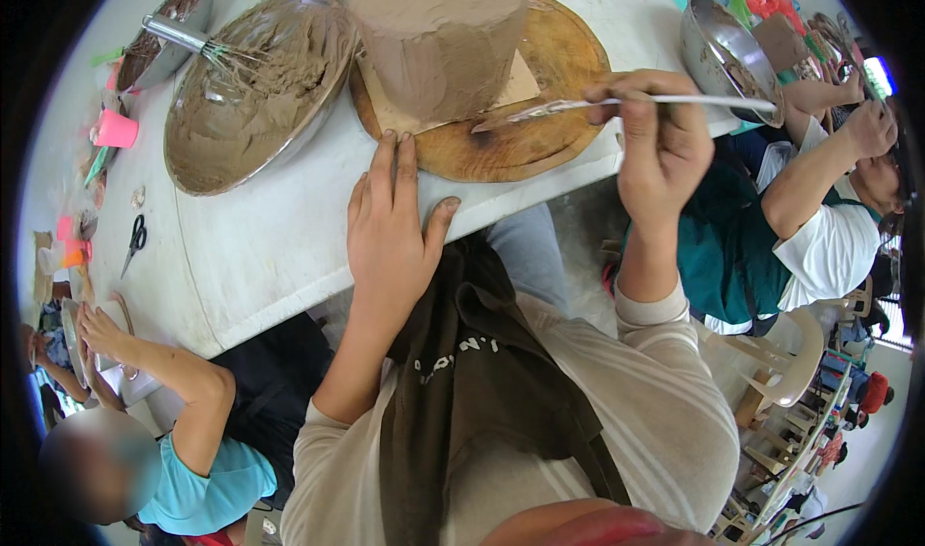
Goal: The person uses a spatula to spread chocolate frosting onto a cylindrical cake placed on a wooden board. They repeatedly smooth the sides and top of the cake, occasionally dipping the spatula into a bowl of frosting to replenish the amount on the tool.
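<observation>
The right hand [665,151] grips a spatula [564,108], the left hand [395,220] rests, fingers [383,172] spread, by the cake's [438,59] wooden board [482,159], and a metal bowl [207,156] bearing a whisk [178,34] crowds the board's left.

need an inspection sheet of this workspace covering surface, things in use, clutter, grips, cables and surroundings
Surface: white table, with a round wooden board near its edge
Things in use: brown-coated cylinder, cake-like, on a pale square base; smeared spreading tool, tip over the board, contact unclear
Clutter: black scissors, pink cup, metal bowl at far right
Grips (bare hands): left grip open, fingertips by the board's edge; right grip closed around the tool
Cables: thin dark line lower right, cannot tell
Surroundings: people on both sides, plastic chair at right
</observation>
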Available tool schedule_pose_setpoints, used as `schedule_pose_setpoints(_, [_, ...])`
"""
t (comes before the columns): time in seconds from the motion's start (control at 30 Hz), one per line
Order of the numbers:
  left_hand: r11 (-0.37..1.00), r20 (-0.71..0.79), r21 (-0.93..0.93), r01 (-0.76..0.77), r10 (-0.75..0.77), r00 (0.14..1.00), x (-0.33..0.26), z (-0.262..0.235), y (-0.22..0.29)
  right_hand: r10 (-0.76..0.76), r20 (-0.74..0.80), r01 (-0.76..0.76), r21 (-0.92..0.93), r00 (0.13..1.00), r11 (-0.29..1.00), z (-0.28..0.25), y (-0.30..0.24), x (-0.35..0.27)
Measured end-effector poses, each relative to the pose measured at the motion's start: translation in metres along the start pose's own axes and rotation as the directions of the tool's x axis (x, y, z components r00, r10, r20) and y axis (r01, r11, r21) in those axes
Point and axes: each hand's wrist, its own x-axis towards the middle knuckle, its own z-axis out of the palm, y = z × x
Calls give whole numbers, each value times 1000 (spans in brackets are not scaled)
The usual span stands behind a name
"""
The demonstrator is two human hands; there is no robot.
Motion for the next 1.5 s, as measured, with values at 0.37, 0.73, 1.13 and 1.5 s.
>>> schedule_pose_setpoints(0.37, [997, 24, -77, -2, 4, 1000, 0, -4, -5, -203, -107, 215, 123, 973, 969, -13, -15, 26])
schedule_pose_setpoints(0.73, [973, -2, -229, -29, 30, 1000, 4, -3, -12, -330, -204, 324, -63, 922, 944, -13, -20, 32])
schedule_pose_setpoints(1.13, [975, -22, -219, -30, 26, 999, 2, -2, -13, -168, -6, 166, -114, 986, 979, 9, -8, 11])
schedule_pose_setpoints(1.5, [979, -19, -198, -37, 34, 999, 0, -3, -14, -81, 97, 103, -254, 992, 962, 19, -11, -8])
